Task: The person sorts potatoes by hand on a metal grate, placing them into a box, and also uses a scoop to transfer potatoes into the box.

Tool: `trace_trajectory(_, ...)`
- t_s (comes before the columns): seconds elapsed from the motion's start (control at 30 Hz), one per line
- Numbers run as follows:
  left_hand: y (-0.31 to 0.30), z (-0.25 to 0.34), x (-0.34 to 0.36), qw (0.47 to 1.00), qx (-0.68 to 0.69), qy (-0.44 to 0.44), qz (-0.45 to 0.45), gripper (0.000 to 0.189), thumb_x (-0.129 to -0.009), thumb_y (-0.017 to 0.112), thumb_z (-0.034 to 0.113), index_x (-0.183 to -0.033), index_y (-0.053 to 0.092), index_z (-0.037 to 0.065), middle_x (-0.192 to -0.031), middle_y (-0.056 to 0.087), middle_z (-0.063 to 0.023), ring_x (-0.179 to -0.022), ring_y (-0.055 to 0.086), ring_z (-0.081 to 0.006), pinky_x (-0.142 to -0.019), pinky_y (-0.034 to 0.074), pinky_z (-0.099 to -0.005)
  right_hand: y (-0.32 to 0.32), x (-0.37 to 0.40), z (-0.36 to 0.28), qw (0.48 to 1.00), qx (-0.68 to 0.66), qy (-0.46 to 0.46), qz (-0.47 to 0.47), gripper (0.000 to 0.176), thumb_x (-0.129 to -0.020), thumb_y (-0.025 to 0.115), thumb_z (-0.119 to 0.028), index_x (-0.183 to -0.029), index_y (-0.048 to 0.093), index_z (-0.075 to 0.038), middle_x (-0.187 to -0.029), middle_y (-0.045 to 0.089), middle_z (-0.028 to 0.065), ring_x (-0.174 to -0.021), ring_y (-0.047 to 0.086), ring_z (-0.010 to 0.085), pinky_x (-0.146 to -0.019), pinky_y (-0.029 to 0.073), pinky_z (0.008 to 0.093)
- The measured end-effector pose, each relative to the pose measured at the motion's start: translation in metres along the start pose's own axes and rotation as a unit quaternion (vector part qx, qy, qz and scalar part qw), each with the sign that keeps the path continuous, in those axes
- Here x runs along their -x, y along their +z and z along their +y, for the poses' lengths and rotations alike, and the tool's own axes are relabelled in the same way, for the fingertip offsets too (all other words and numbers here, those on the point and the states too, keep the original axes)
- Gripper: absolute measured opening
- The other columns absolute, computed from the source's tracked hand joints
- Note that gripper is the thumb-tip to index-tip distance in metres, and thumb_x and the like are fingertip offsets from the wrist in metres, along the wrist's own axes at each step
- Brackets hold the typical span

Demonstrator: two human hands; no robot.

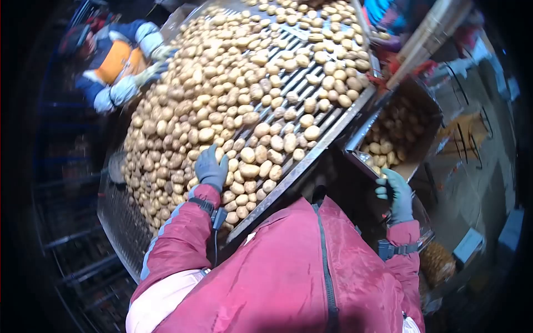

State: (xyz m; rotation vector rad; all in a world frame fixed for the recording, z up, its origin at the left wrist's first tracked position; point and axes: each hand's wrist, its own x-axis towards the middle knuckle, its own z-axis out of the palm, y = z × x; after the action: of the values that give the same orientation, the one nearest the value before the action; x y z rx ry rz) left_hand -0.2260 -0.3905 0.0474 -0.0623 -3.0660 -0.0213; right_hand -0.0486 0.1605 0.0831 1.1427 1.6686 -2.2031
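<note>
My left hand (211,169), in a grey-blue glove, rests over the near side of a large heap of potatoes (183,105). Its thumb stands apart from the fingers, and I see nothing held in it. My right hand (396,195), also gloved, is at the near corner of a cardboard box (427,119) partly filled with potatoes (383,149). Its fingers are loosely bent and apart, with no held thing visible. The heap lies on a slatted metal sorting table (302,80), whose bars show between the potatoes.
A metal rim (300,168) edges the table between my body and the potatoes. Across the heap, a person in an orange vest (117,62) reaches in with gloved hands. A wooden post (430,41) rises beside the box. A filled sack (437,263) stands on the floor at right.
</note>
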Motion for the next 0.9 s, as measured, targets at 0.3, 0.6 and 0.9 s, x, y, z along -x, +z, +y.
trace_trajectory(0.3, 0.001, 0.02, -0.007, 0.987, 0.144, -0.049, -0.045, 0.055, -0.086, 0.076, 0.04, -0.132, 0.061, 0.013, -0.117, 0.066, -0.0195, -0.11, 0.063, -0.0384, -0.097, 0.05, -0.0473, 0.222, -0.065, 0.003, 0.897, 0.139, -0.02, -0.419, 0.036, -0.105, 0.056, -0.03, -0.127, 0.065, -0.002, -0.089, 0.068, 0.0104, -0.065, 0.062, 0.0173, -0.058, 0.049, 0.0279)
trace_trajectory(0.6, -0.025, 0.096, 0.01, 0.925, 0.369, 0.091, 0.013, 0.054, -0.09, 0.074, 0.033, -0.135, 0.061, 0.005, -0.126, 0.064, -0.0209, -0.118, 0.062, -0.0355, -0.104, 0.048, -0.0428, 0.273, -0.091, 0.037, 0.897, 0.047, 0.213, -0.385, 0.027, -0.1, 0.06, -0.03, -0.117, 0.063, -0.009, -0.097, 0.069, 0.005, -0.077, 0.065, 0.0196, -0.061, 0.053, 0.0333)
trace_trajectory(0.9, 0.025, 0.123, 0.006, 0.973, 0.214, -0.001, -0.08, 0.053, -0.093, 0.072, 0.032, -0.136, 0.06, 0.003, -0.13, 0.062, -0.0195, -0.119, 0.06, -0.0319, -0.104, 0.048, -0.0408, 0.25, -0.074, -0.025, 0.915, 0.108, -0.044, -0.386, 0.027, -0.094, 0.061, -0.021, -0.107, 0.068, 0.002, -0.088, 0.066, 0.011, -0.073, 0.065, 0.0213, -0.065, 0.054, 0.0324)
